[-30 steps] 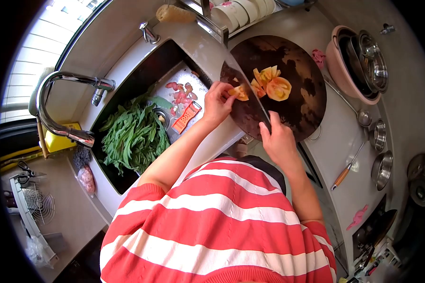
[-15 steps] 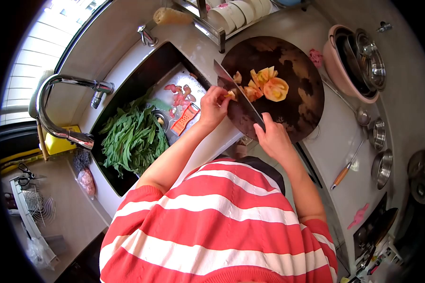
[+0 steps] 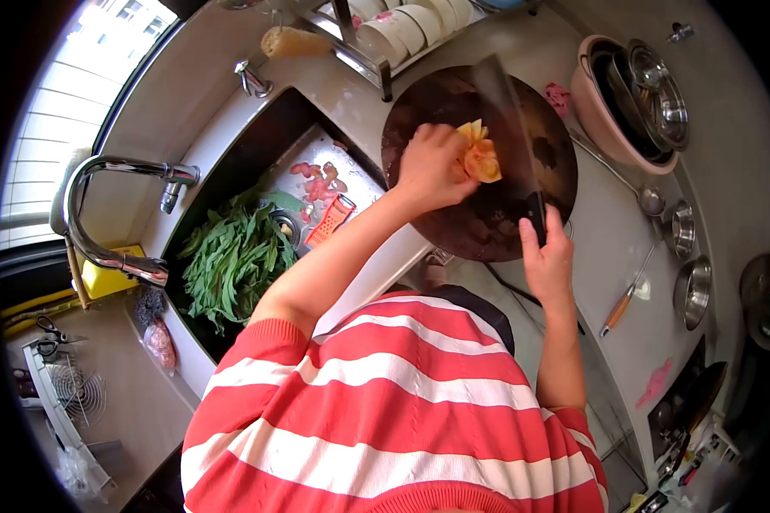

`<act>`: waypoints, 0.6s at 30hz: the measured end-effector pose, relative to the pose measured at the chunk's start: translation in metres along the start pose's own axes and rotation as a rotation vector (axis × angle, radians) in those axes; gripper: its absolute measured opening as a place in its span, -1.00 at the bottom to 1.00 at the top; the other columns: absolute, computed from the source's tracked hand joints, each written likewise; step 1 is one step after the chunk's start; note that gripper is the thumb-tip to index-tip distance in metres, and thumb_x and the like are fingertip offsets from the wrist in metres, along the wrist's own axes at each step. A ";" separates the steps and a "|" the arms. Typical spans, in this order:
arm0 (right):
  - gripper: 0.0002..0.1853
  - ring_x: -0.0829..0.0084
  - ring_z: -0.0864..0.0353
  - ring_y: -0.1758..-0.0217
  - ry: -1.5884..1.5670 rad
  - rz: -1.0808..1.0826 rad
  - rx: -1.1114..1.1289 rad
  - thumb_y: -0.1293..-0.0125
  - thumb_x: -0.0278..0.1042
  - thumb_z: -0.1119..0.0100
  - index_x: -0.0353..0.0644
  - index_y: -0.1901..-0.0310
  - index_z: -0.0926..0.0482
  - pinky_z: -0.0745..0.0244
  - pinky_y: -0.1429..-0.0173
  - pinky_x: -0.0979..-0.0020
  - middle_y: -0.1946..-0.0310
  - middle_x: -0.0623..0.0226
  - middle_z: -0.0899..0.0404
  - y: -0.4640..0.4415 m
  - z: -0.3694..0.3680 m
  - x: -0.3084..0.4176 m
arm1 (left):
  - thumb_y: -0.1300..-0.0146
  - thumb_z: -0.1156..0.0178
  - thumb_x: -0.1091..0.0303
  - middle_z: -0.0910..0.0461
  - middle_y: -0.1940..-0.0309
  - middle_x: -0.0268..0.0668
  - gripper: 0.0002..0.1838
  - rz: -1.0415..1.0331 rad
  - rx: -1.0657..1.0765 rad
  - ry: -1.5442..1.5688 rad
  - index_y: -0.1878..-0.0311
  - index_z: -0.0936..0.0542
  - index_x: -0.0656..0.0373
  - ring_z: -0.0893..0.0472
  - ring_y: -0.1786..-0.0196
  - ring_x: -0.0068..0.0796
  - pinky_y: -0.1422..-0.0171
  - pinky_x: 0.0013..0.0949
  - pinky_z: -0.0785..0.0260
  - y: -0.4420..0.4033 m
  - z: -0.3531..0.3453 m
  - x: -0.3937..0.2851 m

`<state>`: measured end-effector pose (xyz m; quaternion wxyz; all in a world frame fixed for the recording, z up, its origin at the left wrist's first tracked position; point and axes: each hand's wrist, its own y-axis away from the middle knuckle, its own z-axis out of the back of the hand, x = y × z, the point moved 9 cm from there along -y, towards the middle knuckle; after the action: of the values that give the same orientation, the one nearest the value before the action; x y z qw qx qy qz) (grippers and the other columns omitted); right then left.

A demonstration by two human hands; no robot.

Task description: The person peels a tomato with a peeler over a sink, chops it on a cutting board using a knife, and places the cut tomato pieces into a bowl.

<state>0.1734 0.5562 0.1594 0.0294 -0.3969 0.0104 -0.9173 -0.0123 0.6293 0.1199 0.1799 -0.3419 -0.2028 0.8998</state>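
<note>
Over the round dark cutting board [image 3: 428,94], my left hand [image 3: 436,167] is closed around cut tomato pieces [image 3: 483,161], orange-yellow and gathered in a small heap. Part of the heap is hidden under the fingers. My right hand [image 3: 547,256] grips the black handle of a cleaver [image 3: 515,128]. Its broad blade points away from me above the board, to the right of the tomato, and is slightly blurred.
Left of the board, the sink [image 3: 295,103] holds leafy greens [image 3: 239,256], reddish peelings [image 3: 321,184] and an orange peeler [image 3: 329,221]. A faucet [image 3: 103,231] arches over it. To the right are stacked basins [image 3: 595,111], a ladle [image 3: 650,201] and metal bowls [image 3: 691,292].
My left hand has moved from the board's left edge onto the tomato pieces, which are now bunched together. The cleaver has shifted right and away from the pieces, its blade turned more upright in view.
</note>
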 end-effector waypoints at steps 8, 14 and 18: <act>-0.66 0.45 -0.48 0.43 -0.134 -0.077 -0.144 -0.39 -0.23 -0.13 -0.31 -0.04 -0.45 -0.44 0.26 0.41 0.47 0.28 -0.52 0.017 0.039 -0.031 | 0.28 -0.43 0.22 -0.52 0.18 -0.29 -0.49 -0.242 0.321 -0.031 0.12 -0.63 0.03 -0.43 -0.02 -0.19 -0.10 -0.20 -0.26 -0.034 -0.083 -0.017; -0.67 0.48 -0.46 0.42 -0.182 -0.091 -0.097 -0.39 -0.22 -0.13 -0.30 -0.02 -0.46 -0.43 0.25 0.43 0.48 0.30 -0.51 0.020 0.027 -0.044 | 0.09 -0.44 0.34 -0.62 0.33 -0.21 -0.68 0.264 0.236 0.594 0.24 -0.59 0.20 -0.57 0.47 -0.37 0.32 -0.33 -0.43 -0.034 -0.057 0.021; -0.70 0.13 -0.63 0.38 -0.171 0.032 0.002 -0.36 -0.25 -0.15 -0.26 0.00 -0.45 -0.48 0.26 0.27 0.39 0.08 -0.63 0.016 0.011 -0.015 | -0.05 -0.45 0.34 -0.60 0.18 -0.34 -0.55 0.587 -0.340 1.028 -0.01 -0.57 0.22 -0.61 0.19 -0.57 0.14 -0.45 -0.54 -0.010 0.009 0.079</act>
<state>0.1919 0.5408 0.1552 0.0450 -0.4737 0.0132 -0.8794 -0.0716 0.6718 0.0881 -0.0576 -0.7973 -0.1285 0.5870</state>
